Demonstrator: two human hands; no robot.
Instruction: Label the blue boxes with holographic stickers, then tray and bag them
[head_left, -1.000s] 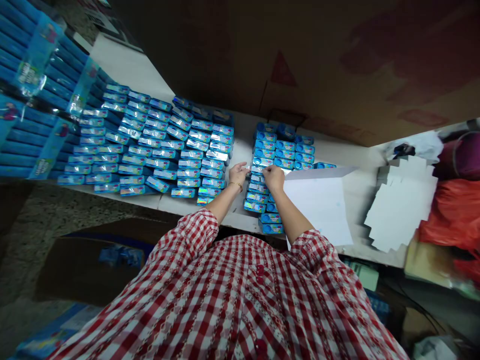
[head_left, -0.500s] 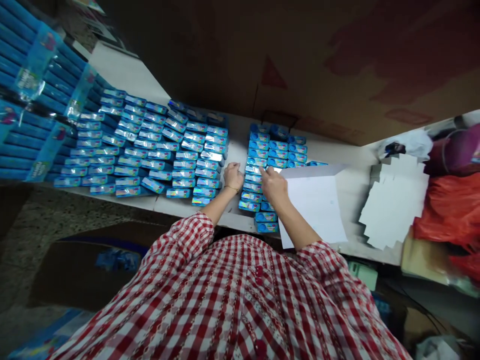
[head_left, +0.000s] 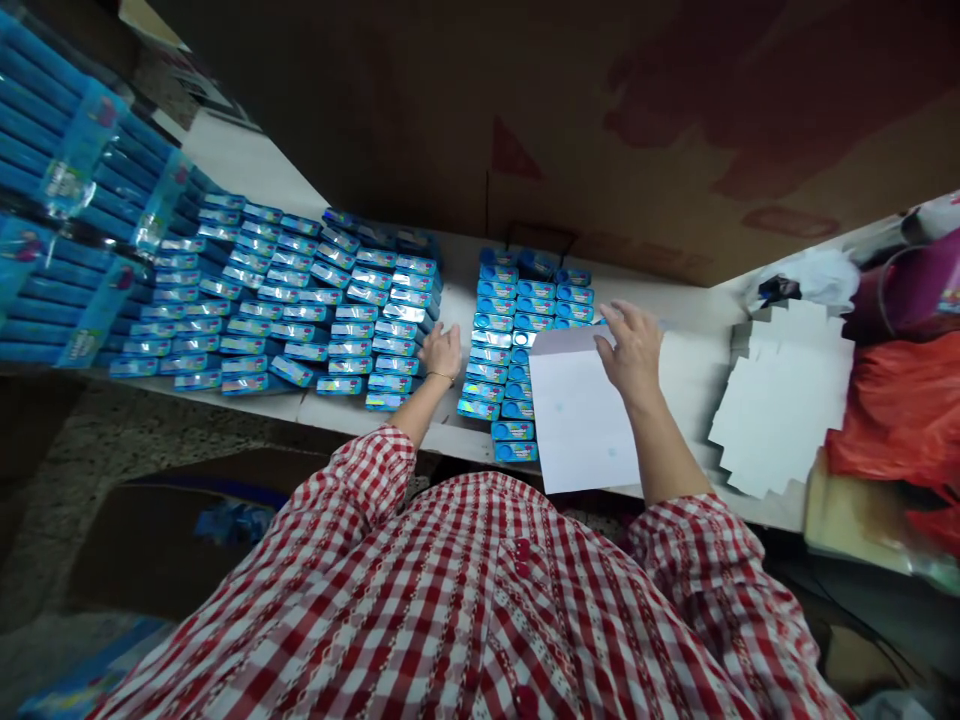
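Observation:
My left hand [head_left: 440, 352] is open beside the right edge of a large group of small blue boxes [head_left: 354, 330] standing in stacked rows. Its fingertips are close to the end row; I cannot tell if they touch it. Over the top right corner of a white folded card sheet [head_left: 585, 415] is my right hand [head_left: 634, 352], its thumb and fingers apart. The sheet lies partly over a smaller group of blue boxes [head_left: 493, 322], hiding some of them. These boxes show round marks on their ends.
A big brown carton [head_left: 420, 130] stands along the back of the white table [head_left: 686, 390]. A stack of white cut card [head_left: 787, 400] lies at the right, near a red plastic bag [head_left: 900, 420]. Wrapped blue packs [head_left: 75, 180] are piled at the far left.
My right hand has moved right, off the smaller box group to the sheet's top corner. The sheet has shifted left over the boxes. My left hand has moved left and opened.

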